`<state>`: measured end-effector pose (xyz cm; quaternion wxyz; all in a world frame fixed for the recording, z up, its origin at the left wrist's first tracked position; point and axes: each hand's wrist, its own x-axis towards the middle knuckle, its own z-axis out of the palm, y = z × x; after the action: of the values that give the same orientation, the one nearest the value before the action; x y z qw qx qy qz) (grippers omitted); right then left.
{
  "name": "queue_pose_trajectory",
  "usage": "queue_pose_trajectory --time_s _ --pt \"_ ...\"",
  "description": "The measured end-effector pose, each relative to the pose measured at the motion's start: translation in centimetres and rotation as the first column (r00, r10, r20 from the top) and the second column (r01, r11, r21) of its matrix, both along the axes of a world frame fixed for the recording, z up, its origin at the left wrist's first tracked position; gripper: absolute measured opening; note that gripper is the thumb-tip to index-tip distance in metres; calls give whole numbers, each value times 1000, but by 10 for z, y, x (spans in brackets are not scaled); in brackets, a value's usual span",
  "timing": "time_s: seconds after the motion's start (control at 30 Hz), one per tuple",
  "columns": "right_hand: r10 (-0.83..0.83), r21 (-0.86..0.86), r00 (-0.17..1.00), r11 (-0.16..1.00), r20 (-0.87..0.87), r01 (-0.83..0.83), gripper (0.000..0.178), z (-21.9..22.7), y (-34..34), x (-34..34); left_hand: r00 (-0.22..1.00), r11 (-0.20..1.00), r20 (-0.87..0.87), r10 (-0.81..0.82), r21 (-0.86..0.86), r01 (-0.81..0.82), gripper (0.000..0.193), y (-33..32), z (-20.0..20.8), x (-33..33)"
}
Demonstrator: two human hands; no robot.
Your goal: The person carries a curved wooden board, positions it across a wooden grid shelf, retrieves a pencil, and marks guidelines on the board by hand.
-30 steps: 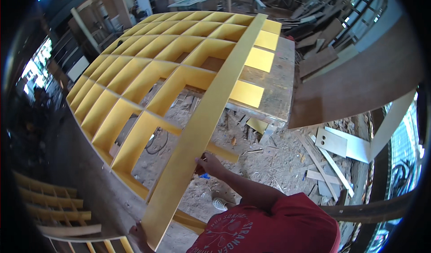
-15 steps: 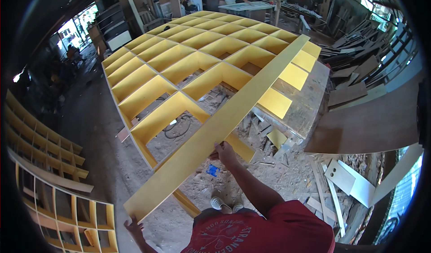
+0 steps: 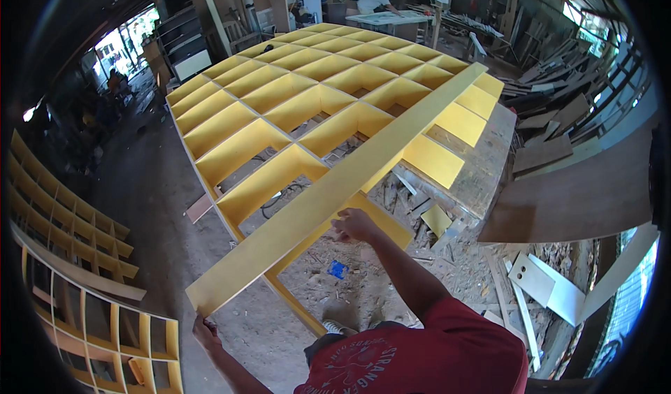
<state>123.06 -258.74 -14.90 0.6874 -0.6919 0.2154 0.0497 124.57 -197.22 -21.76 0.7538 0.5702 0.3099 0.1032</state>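
A long, flat yellow-tan board (image 3: 335, 188) lies slantwise over the right side of a large yellow lattice frame (image 3: 241, 146) of crossed panels. Its near end juts out past the frame at lower left. There my left hand (image 3: 207, 332) grips the board's corner, fingers closed at its edge. My right hand (image 3: 356, 225) is beside the board's right edge, just off it, fingers loosely bent and apart with nothing seen in them. Below that hand, open cells of the frame show the dusty floor.
Smaller yellow lattice frames (image 3: 105, 331) stand at the left. A blue scrap (image 3: 337, 269) lies on the littered floor near my feet. A curved brown sheet (image 3: 580, 191) and piled offcuts fill the right. Another person (image 3: 376, 1) leans over a far table (image 3: 390, 18).
My right hand has let go of the board's edge. The board's near end has shifted slightly up and left, with my left hand still on it. My view has shifted slightly.
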Motion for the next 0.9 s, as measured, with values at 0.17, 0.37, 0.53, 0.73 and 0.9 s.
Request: queue_pose_trajectory --time_s 0.17,0.37,0.53,0.73,0.9 --pt "-172 17 969 985 179 172 56 16 -54 -12 997 989 1 -72 126 71 34 -21 2 -8" --pt "-428 -124 817 854 387 506 51 -12 -160 30 998 993 45 35 112 -40 41 -48 8 0" --pt "-573 -322 673 599 468 733 75 -71 -269 83 979 989 187 87 102 -107 49 -59 -9 23" --pt "-636 28 646 722 423 692 75 -55 -273 104 956 965 180 232 84 -250 48 -52 -17 13" --pt "-651 54 549 668 524 742 71 -72 -294 110 953 963 176 248 65 -263 47 -66 -15 26"
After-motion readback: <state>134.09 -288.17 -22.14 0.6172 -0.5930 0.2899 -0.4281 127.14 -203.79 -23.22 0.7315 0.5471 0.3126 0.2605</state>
